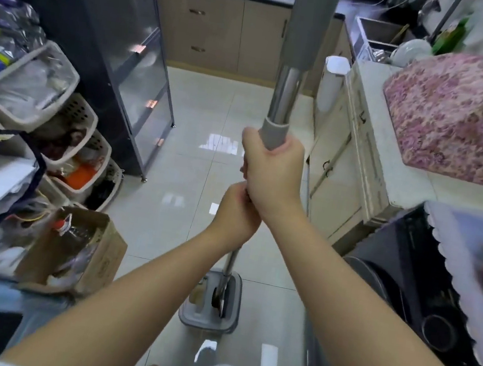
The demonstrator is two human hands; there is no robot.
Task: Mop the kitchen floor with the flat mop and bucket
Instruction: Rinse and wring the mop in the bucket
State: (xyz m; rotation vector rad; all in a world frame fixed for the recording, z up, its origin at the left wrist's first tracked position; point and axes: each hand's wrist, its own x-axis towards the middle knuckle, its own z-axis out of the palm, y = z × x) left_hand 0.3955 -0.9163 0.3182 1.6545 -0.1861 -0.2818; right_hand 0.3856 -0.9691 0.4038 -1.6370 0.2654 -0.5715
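The flat mop's pole [284, 95], silver with grey sleeves, stands nearly upright in the middle of the view. My right hand [270, 171] grips it just below the lower grey sleeve. My left hand [237, 210] grips the pole directly beneath the right one. The pole's lower end goes down into a slot of the grey and white mop bucket [210, 297], which sits on the glossy pale tiled floor [191, 175] right in front of my feet. The mop head is hidden inside the bucket.
Stacked baskets [54, 123] full of clutter and an open cardboard box [76, 249] line the left side. A dark glass cabinet [123, 40] stands behind them. White cupboards [345, 173] and a floral-covered appliance [463, 115] run along the right. Beige cabinets [225, 33] close the far end.
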